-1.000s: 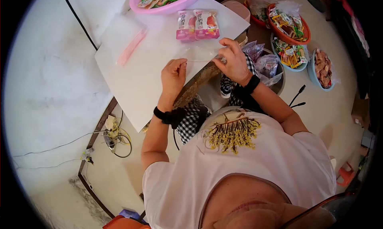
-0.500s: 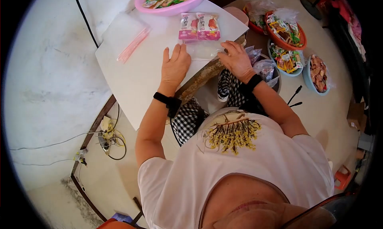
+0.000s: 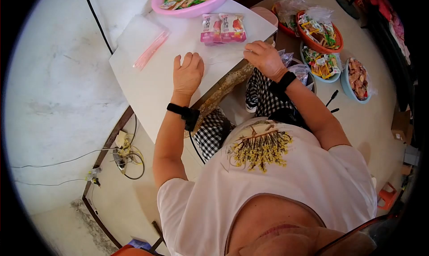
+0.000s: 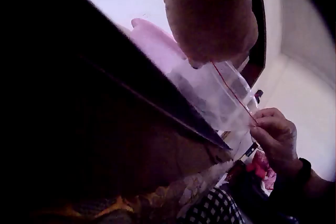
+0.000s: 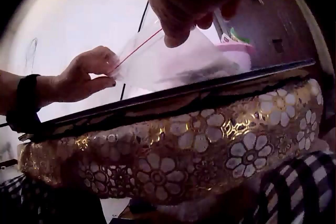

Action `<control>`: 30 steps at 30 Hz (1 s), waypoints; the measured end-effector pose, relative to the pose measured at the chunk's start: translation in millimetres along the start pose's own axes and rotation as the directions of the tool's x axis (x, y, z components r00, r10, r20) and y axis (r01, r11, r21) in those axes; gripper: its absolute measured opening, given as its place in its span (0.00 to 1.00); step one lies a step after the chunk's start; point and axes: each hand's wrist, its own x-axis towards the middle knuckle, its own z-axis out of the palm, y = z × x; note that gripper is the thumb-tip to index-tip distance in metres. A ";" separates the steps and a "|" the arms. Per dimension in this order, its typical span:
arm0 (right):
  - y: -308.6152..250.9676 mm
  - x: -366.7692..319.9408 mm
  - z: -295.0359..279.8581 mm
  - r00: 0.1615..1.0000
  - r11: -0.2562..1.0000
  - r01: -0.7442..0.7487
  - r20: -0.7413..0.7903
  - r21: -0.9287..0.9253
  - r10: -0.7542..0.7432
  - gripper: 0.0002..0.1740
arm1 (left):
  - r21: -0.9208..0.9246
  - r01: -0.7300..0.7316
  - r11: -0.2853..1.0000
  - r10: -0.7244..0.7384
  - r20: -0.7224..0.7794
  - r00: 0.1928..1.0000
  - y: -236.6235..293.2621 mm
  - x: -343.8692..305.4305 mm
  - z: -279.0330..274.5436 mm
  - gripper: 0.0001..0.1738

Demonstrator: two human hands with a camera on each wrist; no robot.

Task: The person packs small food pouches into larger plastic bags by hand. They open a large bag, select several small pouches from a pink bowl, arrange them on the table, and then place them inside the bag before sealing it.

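A clear plastic bag point(image 3: 223, 55) with a red line along its edge stretches between the two hands, best seen as a hazy sheet point(image 4: 215, 95) in the left wrist view. The left hand point(image 3: 188, 75) pinches one corner between thumb and fingers, as the right wrist view shows of the same hand point(image 5: 86, 74). At the other corner the right hand point(image 3: 267, 59) pinches the red-lined edge, plain in the left wrist view point(image 4: 275, 134). Just beyond the bag, two pink-and-white packets point(image 3: 222, 28) lie side by side on the white table point(image 3: 138, 95).
A stack of red-edged clear bags point(image 3: 151, 49) lies left on the table. At the far edge stands a pink basin point(image 3: 192, 9) of small packets. Right of the table, on the floor, are a red basket point(image 3: 337, 41) and blue basins point(image 3: 346, 84) of packets. A patterned cloth edge point(image 5: 157, 174) hangs below the tabletop.
Half a second ago the left hand lay closer to the packets; it has moved left and slightly nearer the body. The right hand has shifted slightly away from the body.
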 end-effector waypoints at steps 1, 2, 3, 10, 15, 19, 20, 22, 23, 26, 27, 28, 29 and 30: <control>-0.2 3.1 -3.0 1.000 1.000 0.004 -0.002 0.015 -0.004 0.10 | -0.012 0.010 1.000 -0.010 -0.014 1.000 -1.5 -0.2 -1.8 0.04; 1.4 6.2 -4.0 1.000 1.000 0.019 -0.013 0.013 -0.019 0.10 | -0.025 0.020 0.999 -0.021 -0.028 0.999 -2.7 -0.3 -3.4 0.04; 5.0 9.5 -4.2 0.999 0.999 0.034 -0.024 0.011 -0.034 0.10 | -0.049 0.023 0.999 -0.025 -0.038 0.999 -3.6 0.3 -5.5 0.04; 21.1 47.9 -31.6 0.989 0.993 0.114 -0.100 0.012 -0.112 0.08 | -0.207 0.057 0.977 -0.084 -0.122 0.989 -16.9 18.6 -26.3 0.05; 26.4 91.0 -58.0 0.999 0.985 0.030 -0.040 0.172 -0.024 0.05 | -0.413 0.135 0.900 -0.220 -0.165 0.961 -34.2 35.8 -59.2 0.05; 29.0 129.0 -72.4 0.999 0.931 0.036 0.011 0.362 -0.043 0.05 | -0.575 0.258 0.776 -0.361 -0.070 0.930 -49.2 43.8 -89.9 0.05; 30.1 136.6 -74.4 0.998 0.925 0.044 0.020 0.378 -0.056 0.05 | -0.595 0.292 0.749 -0.385 -0.033 0.922 -52.3 45.1 -99.3 0.05; 28.9 152.3 -77.7 0.995 0.913 0.088 0.014 0.399 -0.102 0.07 | -0.634 0.377 0.675 -0.458 0.041 0.888 -58.0 45.9 -114.5 0.04; 27.0 158.7 -78.9 0.994 0.901 0.074 0.038 0.428 -0.100 0.07 | -0.652 0.416 0.634 -0.489 0.079 0.869 -60.5 45.8 -120.2 0.04; 22.4 172.9 -76.8 0.990 0.875 0.073 0.074 0.479 -0.122 0.09 | -0.697 0.401 0.595 -0.512 0.056 0.857 -72.5 41.3 -131.4 0.04; 20.7 176.1 -75.1 0.987 0.862 0.065 0.093 0.503 -0.129 0.09 | -0.691 0.431 0.580 -0.527 0.085 0.845 -75.2 38.8 -135.3 0.04; 18.9 177.7 -73.6 0.984 0.847 0.055 0.113 0.529 -0.135 0.09 | -0.684 0.462 0.565 -0.542 0.116 0.833 -76.8 35.7 -139.1 0.04; 16.4 180.4 -72.4 0.981 0.833 0.046 0.134 0.552 -0.142 0.09 | -0.677 0.492 0.548 -0.556 0.145 0.818 -78.5 32.7 -142.9 0.05; 13.4 182.8 -71.4 0.977 0.822 0.034 0.153 0.569 -0.146 0.09 | -0.671 0.517 0.532 -0.564 0.174 0.807 -79.4 30.2 -147.2 0.05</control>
